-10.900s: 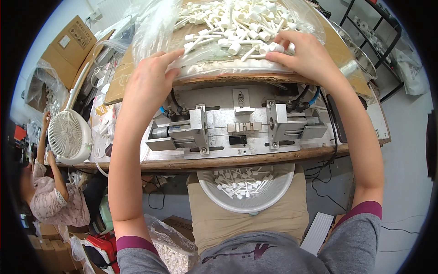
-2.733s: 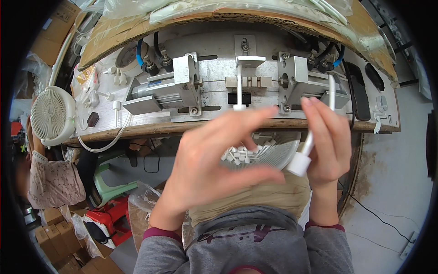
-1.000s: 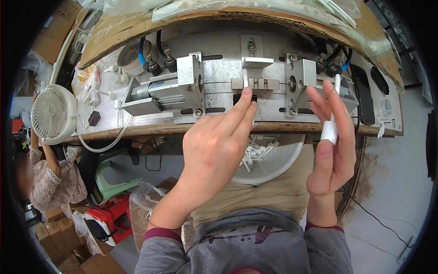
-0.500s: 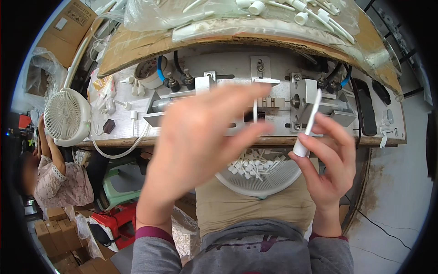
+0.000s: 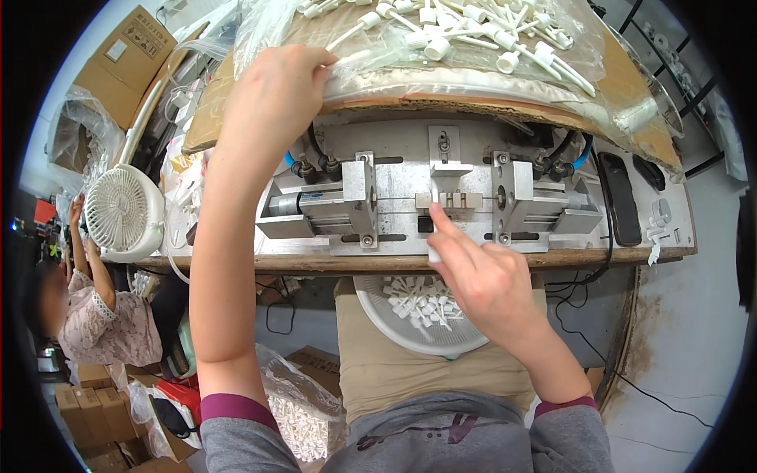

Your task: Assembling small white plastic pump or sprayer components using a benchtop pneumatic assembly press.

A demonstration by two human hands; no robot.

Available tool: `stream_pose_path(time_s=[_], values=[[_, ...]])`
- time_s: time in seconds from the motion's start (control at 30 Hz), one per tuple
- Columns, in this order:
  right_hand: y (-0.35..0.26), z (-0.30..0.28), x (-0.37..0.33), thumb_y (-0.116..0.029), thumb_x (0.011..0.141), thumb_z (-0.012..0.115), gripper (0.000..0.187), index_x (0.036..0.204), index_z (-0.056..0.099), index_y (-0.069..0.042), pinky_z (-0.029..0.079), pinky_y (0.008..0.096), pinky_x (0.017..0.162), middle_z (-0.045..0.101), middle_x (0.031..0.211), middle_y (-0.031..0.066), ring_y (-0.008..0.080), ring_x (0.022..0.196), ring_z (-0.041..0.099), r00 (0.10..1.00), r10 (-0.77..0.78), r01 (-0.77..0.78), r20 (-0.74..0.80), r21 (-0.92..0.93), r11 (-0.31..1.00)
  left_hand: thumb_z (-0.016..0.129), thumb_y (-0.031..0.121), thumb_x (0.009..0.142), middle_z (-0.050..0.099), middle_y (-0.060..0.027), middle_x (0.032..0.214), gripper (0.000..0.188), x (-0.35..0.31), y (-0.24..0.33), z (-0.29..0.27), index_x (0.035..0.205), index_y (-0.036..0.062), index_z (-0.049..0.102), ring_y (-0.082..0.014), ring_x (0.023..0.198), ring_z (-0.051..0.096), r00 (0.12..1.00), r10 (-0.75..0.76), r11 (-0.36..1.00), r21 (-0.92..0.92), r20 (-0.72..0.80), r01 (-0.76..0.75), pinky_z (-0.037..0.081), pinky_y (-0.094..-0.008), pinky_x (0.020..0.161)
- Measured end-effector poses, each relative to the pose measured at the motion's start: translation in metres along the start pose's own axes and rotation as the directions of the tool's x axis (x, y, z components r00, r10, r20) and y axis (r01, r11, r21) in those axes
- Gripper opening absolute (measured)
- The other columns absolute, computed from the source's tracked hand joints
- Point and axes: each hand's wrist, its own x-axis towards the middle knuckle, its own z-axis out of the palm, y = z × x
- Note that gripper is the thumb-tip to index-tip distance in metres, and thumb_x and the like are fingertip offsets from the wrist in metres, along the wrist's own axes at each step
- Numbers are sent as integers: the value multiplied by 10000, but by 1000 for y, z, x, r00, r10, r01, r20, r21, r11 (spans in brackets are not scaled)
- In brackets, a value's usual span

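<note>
My right hand [image 5: 485, 280] is at the front of a metal clamping fixture [image 5: 449, 200], closed on a white plastic capped stick. A sliver of its cap [image 5: 434, 255] shows beside my fingers, and its upper end lies against the small metal block. My index fingertip presses near that block. My left hand [image 5: 280, 87] reaches far forward and left, to the plastic-covered cardboard shelf [image 5: 426, 83]. Its fingers are pinched at the near end of a white plastic stick [image 5: 352, 60]; the fingertips are partly hidden. Several more white capped sticks [image 5: 473, 31] lie heaped on that shelf.
A white basket [image 5: 394, 335] of capped sticks rests at my lap. Metal cylinders [image 5: 319, 209] flank the fixture. A white fan [image 5: 124, 213] stands left, a black phone [image 5: 620, 197] right. A bag of white parts [image 5: 303, 418] sits low left. Another person [image 5: 110, 315] sits at far left.
My left hand has moved from above the fixture forward and left to the shelf. My right hand has brought its capped stick leftward to the metal block. The view has shifted slightly.
</note>
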Motion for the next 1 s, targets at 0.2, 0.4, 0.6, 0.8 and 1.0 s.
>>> stream_pose_path(time_s=[0.2, 0.4, 0.6, 0.8, 1.0], values=[[-2, -7, 14, -32, 715, 654, 178, 875, 577, -20, 494, 286, 487, 684, 1212, 205, 190, 478, 588, 996, 16, -10, 92, -61, 998, 653, 133, 936, 716, -100, 884, 210, -27, 39, -23, 1130, 71, 706, -182, 759, 729, 958, -76, 969, -247, -276, 6, 551, -281, 699], [10, -33, 38, -128, 776, 778, 312, 1046, 655, -33, 512, 335, 555, 728, 1038, 105, 234, 539, 596, 993, 58, -70, 105, 114, 991, 756, -7, 832, 642, -85, 1056, 113, -73, 72, -43, 914, -31, 682, -40, 615, 588, 942, -98, 824, -557, -322, -104, 461, -157, 537], [67, -61, 139, -69, 803, 699, 276, 1077, 673, -90, 535, 388, 681, 712, 934, 104, 251, 738, 670, 975, -55, 4, -215, -231, 973, 885, 59, 681, 614, -80, 1129, 300, -114, 93, -37, 937, 33, 731, -126, 846, 670, 988, -75, 750, -660, -134, -32, 548, -222, 658], [107, -36, 208, 36, 792, 608, 258, 1041, 626, -31, 540, 445, 768, 690, 953, 157, 355, 936, 673, 973, 35, 82, 228, -484, 871, 767, 42, 766, 644, -155, 1276, 312, -147, 103, 19, 1063, -9, 684, -222, 795, 711, 990, 100, 849, -510, -104, -139, 568, -319, 673], [107, -45, 188, -3, 792, 679, 217, 1007, 669, -29, 531, 422, 740, 684, 887, 141, 349, 855, 666, 982, -177, 190, 72, -277, 942, 776, 112, 781, 688, -102, 1240, 264, -150, 113, 44, 1030, 47, 718, -219, 614, 668, 986, 165, 944, -291, 5, -156, 535, -307, 585]])
